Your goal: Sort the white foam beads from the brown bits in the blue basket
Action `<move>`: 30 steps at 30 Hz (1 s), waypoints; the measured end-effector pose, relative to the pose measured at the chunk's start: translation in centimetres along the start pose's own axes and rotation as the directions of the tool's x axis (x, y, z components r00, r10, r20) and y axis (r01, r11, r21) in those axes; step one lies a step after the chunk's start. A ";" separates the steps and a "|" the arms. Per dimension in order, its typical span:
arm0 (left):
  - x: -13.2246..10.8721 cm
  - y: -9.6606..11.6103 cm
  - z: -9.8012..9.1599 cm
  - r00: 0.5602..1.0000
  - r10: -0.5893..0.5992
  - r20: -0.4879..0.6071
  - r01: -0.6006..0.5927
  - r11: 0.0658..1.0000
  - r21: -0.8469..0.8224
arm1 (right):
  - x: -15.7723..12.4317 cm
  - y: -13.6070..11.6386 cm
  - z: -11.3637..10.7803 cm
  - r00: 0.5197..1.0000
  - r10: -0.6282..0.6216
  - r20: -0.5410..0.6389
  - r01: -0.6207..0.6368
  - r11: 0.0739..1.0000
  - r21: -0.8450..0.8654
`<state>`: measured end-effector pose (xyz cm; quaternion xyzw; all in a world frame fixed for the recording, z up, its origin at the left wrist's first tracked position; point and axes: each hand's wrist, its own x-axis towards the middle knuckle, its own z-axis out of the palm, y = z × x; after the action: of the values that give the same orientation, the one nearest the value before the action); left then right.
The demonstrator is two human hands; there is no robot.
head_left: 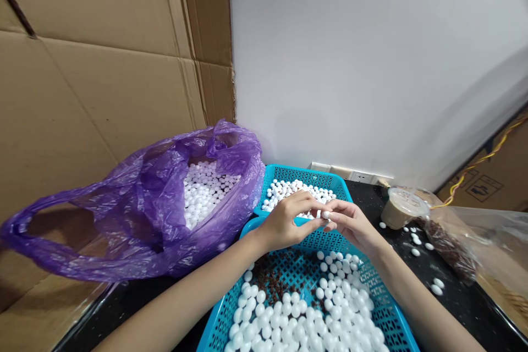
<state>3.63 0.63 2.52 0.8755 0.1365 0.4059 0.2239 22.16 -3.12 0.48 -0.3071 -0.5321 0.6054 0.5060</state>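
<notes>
My left hand point(289, 220) and my right hand point(352, 224) meet above the near blue basket. Between their fingertips is one small white ball point(325, 215), pinched from both sides. Below them, the near blue basket point(383, 291) holds many loose white balls point(289, 324) and a patch of small dark brown bits point(272, 281) on its floor. Just behind my fingers stands a second blue basket point(322, 179) with smaller white balls point(284, 191), some showing brown specks.
At left, an open purple plastic bag point(157, 220) holds more white balls point(206, 192). On the black tabletop point(408, 269) at right are a lidded tub point(402, 208), a clear bag of brown bits point(449, 247) and stray balls. Cardboard point(103, 93) and a wall point(371, 66) stand behind.
</notes>
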 end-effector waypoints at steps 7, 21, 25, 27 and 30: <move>0.1 -0.2 0.0 0.994 -0.101 0.030 0.098 0.991 0.091 | 0.7 0.3 -0.1 0.962 -0.030 -0.272 0.019 0.999 -0.042; -0.9 -0.4 0.2 0.749 -0.111 0.653 0.071 0.994 0.087 | 0.6 1.1 0.2 0.979 -0.148 -0.138 0.064 0.873 -0.484; -1.1 -0.8 0.4 0.613 -0.216 0.760 0.109 0.976 0.190 | 0.0 1.0 0.9 0.995 -0.079 0.067 0.104 0.733 -0.672; -1.1 -0.8 0.3 0.576 -0.251 0.778 0.124 0.968 0.221 | -0.1 1.0 1.0 0.993 -0.074 0.089 0.115 0.705 -0.700; -1.1 -0.7 0.2 0.567 -0.274 0.777 0.141 0.961 0.237 | 0.0 1.0 0.9 0.993 -0.080 0.091 0.121 0.698 -0.706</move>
<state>3.11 0.69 1.35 0.9555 0.1527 -0.0726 0.2417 21.05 -3.39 -0.25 -0.4322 -0.7533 0.3334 0.3668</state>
